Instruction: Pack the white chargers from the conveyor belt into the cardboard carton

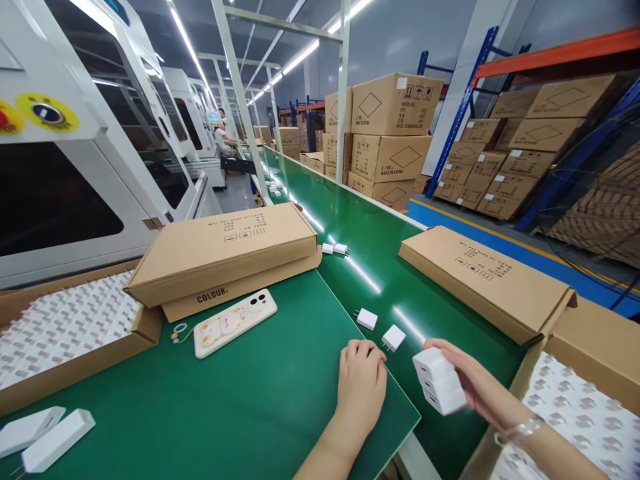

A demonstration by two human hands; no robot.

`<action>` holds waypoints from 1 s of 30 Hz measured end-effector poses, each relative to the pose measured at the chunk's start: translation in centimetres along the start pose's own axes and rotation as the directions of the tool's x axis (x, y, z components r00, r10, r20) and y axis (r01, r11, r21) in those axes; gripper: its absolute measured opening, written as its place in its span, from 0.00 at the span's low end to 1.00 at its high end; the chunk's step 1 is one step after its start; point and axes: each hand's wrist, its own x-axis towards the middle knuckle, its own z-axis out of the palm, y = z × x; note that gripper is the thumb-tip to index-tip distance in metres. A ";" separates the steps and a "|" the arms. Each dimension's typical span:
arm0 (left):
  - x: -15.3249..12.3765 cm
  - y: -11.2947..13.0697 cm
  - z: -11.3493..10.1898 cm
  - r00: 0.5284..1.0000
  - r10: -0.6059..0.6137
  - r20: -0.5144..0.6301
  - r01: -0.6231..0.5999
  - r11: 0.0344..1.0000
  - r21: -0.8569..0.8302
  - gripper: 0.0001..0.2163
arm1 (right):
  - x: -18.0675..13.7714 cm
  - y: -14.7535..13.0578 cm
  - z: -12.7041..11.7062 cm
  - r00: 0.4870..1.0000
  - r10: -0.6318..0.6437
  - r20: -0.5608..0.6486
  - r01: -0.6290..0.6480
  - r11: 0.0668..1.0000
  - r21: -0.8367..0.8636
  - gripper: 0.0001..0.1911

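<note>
My right hand (480,387) grips a stack of white charger plugs (439,381) above the conveyor's near edge. My left hand (361,387) rests on the green mat (260,407), fingers curled downward at its right edge, nothing visible in it. Two loose white chargers (367,319) (393,337) lie on the green belt (400,280) just beyond my left fingertips. Another pair of chargers (335,249) sits farther up the belt.
Two flat cardboard boxes (225,253) are stacked at the mat's far edge, a phone in a cartoon case (235,323) in front. Open trays of packed parts (60,327) (580,413) flank me. A flat box (485,280) lies right. White bars (45,437) lie near left. A seated person (223,137) works far off.
</note>
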 end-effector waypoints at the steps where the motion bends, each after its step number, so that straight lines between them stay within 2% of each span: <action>1: 0.0 0.0 0.0 1.000 0.002 0.001 -0.002 1.000 0.000 0.11 | -1.1 -0.1 -0.2 0.999 0.041 -0.003 -0.040 0.981 0.188 0.20; 3: 0.1 0.0 0.0 1.000 0.006 0.006 -0.006 1.000 -0.004 0.11 | -3.1 0.0 -0.2 0.998 0.065 -0.010 -0.056 0.910 0.411 0.21; 5: 0.1 0.0 0.0 1.000 0.007 0.013 -0.007 1.000 -0.006 0.12 | -4.6 0.6 0.1 0.998 0.060 -0.021 -0.043 0.879 0.475 0.22; 8: 0.2 0.0 0.0 0.999 0.006 0.032 -0.006 1.000 -0.003 0.12 | -5.9 1.7 0.5 0.998 0.014 -0.053 0.013 0.885 0.466 0.23; 10: 0.2 0.0 -0.1 0.999 0.012 0.042 -0.012 1.000 0.000 0.11 | -6.4 1.9 -0.1 0.997 -0.007 -0.075 0.039 0.898 0.438 0.24; 12: 0.1 0.0 -0.1 0.999 0.019 0.043 -0.019 1.000 0.003 0.11 | -6.6 1.4 -2.2 0.989 0.000 -0.148 0.052 0.936 0.349 0.25; 13: 0.1 0.0 -0.1 0.999 0.021 0.042 -0.021 1.000 0.004 0.11 | -6.6 0.9 -3.7 0.975 0.000 -0.222 0.059 0.963 0.262 0.26; 15: 0.1 0.0 -0.1 0.999 0.019 0.040 -0.019 1.000 0.005 0.12 | -6.3 -0.1 -7.8 0.898 -0.060 -0.436 0.062 0.998 -0.010 0.27; 16: 0.1 0.0 -0.1 0.999 0.016 0.041 -0.017 1.000 0.005 0.12 | -6.0 -0.5 -10.1 0.828 -0.116 -0.549 0.019 0.983 -0.180 0.27; 17: 0.1 0.0 -0.1 0.999 0.013 0.043 -0.014 1.000 0.004 0.12 | -5.6 -0.6 -12.4 0.721 -0.202 -0.663 -0.068 0.931 -0.358 0.27; 18: 0.1 -0.1 -0.1 0.999 0.010 0.045 -0.010 1.000 0.003 0.12 | -5.2 -0.5 -14.5 0.638 -0.299 -0.709 -0.188 0.833 -0.520 0.27; 19: 0.1 -0.1 -0.1 0.999 0.008 0.046 -0.008 1.000 0.003 0.12 | -4.7 -0.1 -16.3 0.597 -0.347 -0.724 -0.329 0.717 -0.615 0.27; 20: 0.1 -0.1 -0.1 0.999 0.007 0.046 -0.007 1.000 0.003 0.12 | -4.3 0.5 -17.7 0.582 -0.386 -0.716 -0.410 0.620 -0.668 0.26; 22: 0.1 -0.2 0.0 0.999 0.009 0.044 -0.009 1.000 0.004 0.12 | -3.4 2.0 -19.3 0.585 -0.421 -0.693 -0.488 0.500 -0.716 0.26; 24: 0.1 -0.2 0.0 0.999 0.008 0.043 -0.008 1.000 0.002 0.12 | -2.8 3.5 -19.4 0.614 -0.433 -0.660 -0.491 0.445 -0.749 0.26; 28: 0.2 -0.1 -0.1 0.999 0.000 0.045 0.000 1.000 -0.003 0.12 | -2.4 4.8 -18.7 0.708 -0.416 -0.571 -0.436 0.379 -0.816 0.26; 30: 0.2 0.0 -0.1 0.999 -0.006 0.051 0.006 1.000 -0.010 0.12 | -2.3 4.8 -19.2 0.729 -0.421 -0.539 -0.398 0.379 -0.835 0.26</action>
